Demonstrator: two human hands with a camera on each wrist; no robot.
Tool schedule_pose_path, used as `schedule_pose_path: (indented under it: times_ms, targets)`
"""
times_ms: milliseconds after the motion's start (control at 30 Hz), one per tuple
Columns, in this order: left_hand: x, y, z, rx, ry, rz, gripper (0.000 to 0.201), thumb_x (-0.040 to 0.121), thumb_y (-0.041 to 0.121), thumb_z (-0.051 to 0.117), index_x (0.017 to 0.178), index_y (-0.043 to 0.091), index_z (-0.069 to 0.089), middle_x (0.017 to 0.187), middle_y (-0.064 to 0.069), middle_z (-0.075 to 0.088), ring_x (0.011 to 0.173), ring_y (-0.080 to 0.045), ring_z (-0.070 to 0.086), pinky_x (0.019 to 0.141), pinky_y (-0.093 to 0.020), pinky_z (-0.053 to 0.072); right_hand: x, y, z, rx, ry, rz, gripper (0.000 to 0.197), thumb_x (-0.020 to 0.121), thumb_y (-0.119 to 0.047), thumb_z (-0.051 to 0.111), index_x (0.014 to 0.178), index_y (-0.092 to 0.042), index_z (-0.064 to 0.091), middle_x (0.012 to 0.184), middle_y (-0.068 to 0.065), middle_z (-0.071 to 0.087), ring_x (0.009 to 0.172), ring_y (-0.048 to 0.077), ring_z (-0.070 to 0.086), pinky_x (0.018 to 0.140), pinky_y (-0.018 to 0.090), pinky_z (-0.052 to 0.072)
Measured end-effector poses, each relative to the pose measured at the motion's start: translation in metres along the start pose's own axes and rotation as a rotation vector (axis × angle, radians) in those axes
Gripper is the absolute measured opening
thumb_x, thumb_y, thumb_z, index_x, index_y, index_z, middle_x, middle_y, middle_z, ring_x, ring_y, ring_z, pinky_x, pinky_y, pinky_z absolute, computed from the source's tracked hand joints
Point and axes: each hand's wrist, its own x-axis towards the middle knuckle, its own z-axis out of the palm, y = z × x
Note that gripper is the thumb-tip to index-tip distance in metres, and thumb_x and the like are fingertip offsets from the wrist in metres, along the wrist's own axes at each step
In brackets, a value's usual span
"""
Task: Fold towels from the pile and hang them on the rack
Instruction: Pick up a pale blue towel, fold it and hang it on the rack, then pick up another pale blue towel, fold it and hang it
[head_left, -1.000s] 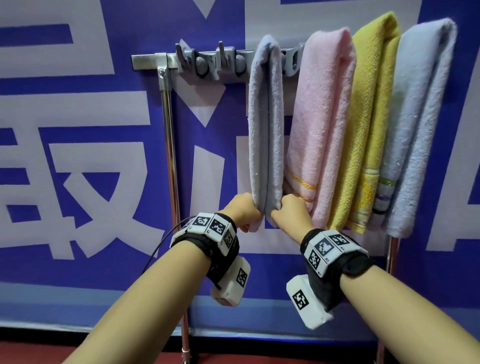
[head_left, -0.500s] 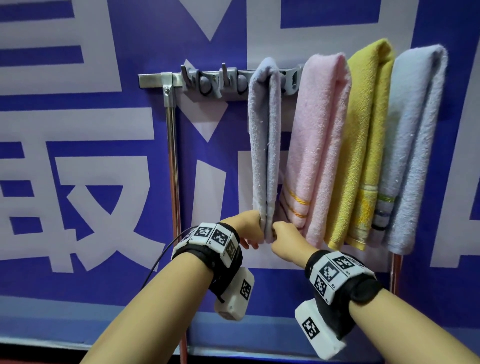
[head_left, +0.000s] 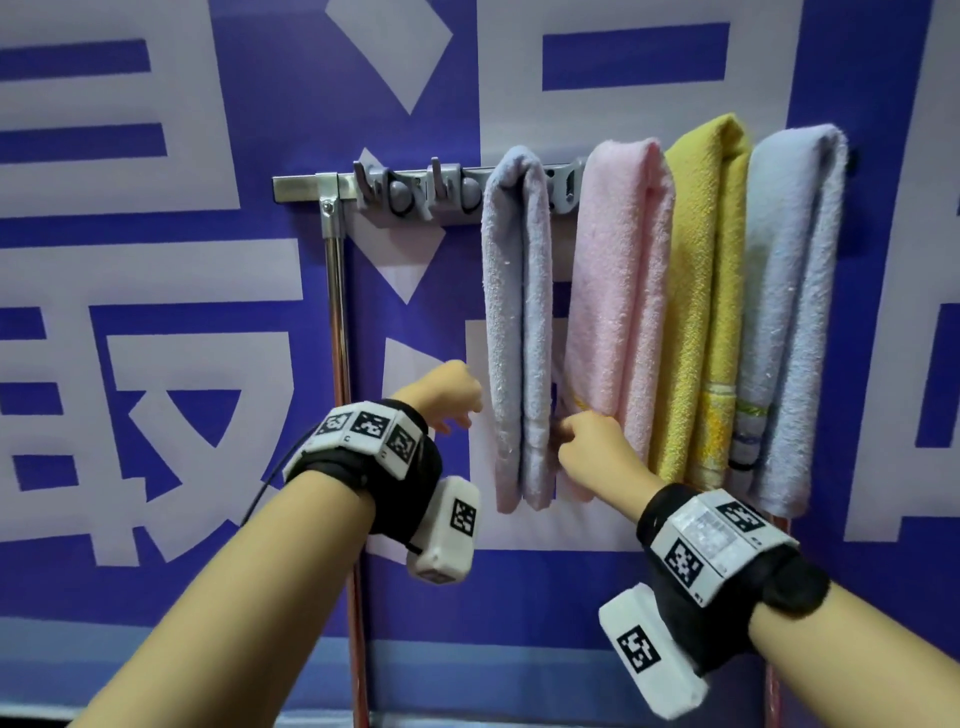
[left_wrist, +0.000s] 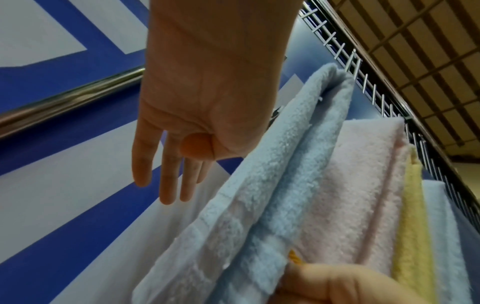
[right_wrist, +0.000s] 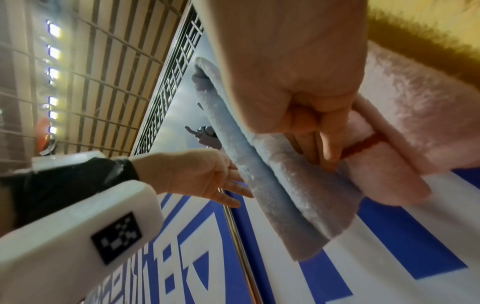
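A light blue towel (head_left: 517, 332) hangs folded over the metal rack (head_left: 306, 183), leftmost of the towels there. My left hand (head_left: 457, 415) is just left of its lower part, off the cloth, with fingers (left_wrist: 166, 185) straight and spread. My right hand (head_left: 563, 431) is at the towel's lower right edge, in the gap beside the pink towel (head_left: 618, 312). Its curled fingers (right_wrist: 324, 152) hook onto the blue towel's edge (right_wrist: 293, 164). The thumb is hidden.
A yellow towel (head_left: 701, 291) and a pale blue towel (head_left: 789, 312) hang right of the pink one. Grey hooks (head_left: 400, 189) sit on the rail's bare left part. A chrome post (head_left: 337, 322) drops from the rail before the blue-and-white banner.
My left hand has let go of the blue towel's lower edge and moved left, fingers spread. The right hand stays at the right edge. The camera has pulled back, and the rack sits lower in view.
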Motion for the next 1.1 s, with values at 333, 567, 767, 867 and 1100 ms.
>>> schedule_pose_path:
  times_ms: [333, 567, 767, 867, 1100]
  targets:
    - [-0.043, -0.023, 0.035, -0.326, -0.377, -0.093, 0.028, 0.093, 0.001, 0.030, 0.101, 0.011, 0.055, 0.102, -0.006, 0.068, 0.085, -0.020, 0.064, 0.080, -0.035, 0.052, -0.030, 0.016, 0.018, 0.549, -0.108, 0.230, 0.038, 0.093, 0.008, 0.033, 0.125, 0.004, 0.053, 0.117, 0.025, 0.061, 0.083, 0.033, 0.064, 0.056, 0.025, 0.046]
    - [-0.058, -0.064, 0.104, -0.458, -0.523, -0.169, 0.037, 0.094, 0.001, 0.026, 0.114, 0.014, 0.054, 0.099, 0.003, 0.068, 0.080, -0.012, 0.062, 0.071, -0.028, 0.049, -0.071, 0.065, 0.042, 0.754, -0.048, 0.437, 0.036, 0.096, 0.005, 0.027, 0.127, 0.004, 0.045, 0.123, 0.025, 0.058, 0.055, 0.019, 0.067, 0.042, 0.018, 0.048]
    - [-0.073, -0.094, 0.178, -0.629, -0.547, -0.251, 0.033, 0.094, 0.002, 0.032, 0.110, 0.015, 0.058, 0.096, 0.003, 0.068, 0.074, -0.011, 0.060, 0.070, -0.027, 0.049, -0.106, 0.115, 0.063, 0.796, -0.058, 0.616, 0.037, 0.096, 0.004, 0.024, 0.124, 0.005, 0.048, 0.117, 0.026, 0.061, 0.064, 0.022, 0.059, 0.045, 0.018, 0.051]
    - [-0.079, -0.103, 0.206, -0.757, -0.515, -0.315, 0.030, 0.095, 0.003, 0.032, 0.104, 0.015, 0.058, 0.093, 0.003, 0.066, 0.071, -0.011, 0.057, 0.068, -0.025, 0.047, -0.119, 0.136, 0.071, 0.826, -0.048, 0.690, 0.036, 0.096, 0.002, 0.025, 0.124, 0.005, 0.048, 0.098, 0.019, 0.064, 0.065, 0.021, 0.060, 0.048, 0.019, 0.052]
    - [-0.086, -0.110, 0.253, -0.779, -0.497, -0.310, 0.024, 0.093, 0.005, 0.041, 0.099, 0.018, 0.060, 0.084, 0.006, 0.065, 0.066, -0.009, 0.053, 0.064, -0.023, 0.044, -0.126, 0.183, 0.070, 0.814, -0.009, 0.771, 0.038, 0.096, 0.005, 0.023, 0.129, 0.007, 0.043, 0.121, 0.029, 0.057, 0.054, 0.018, 0.065, 0.047, 0.020, 0.051]
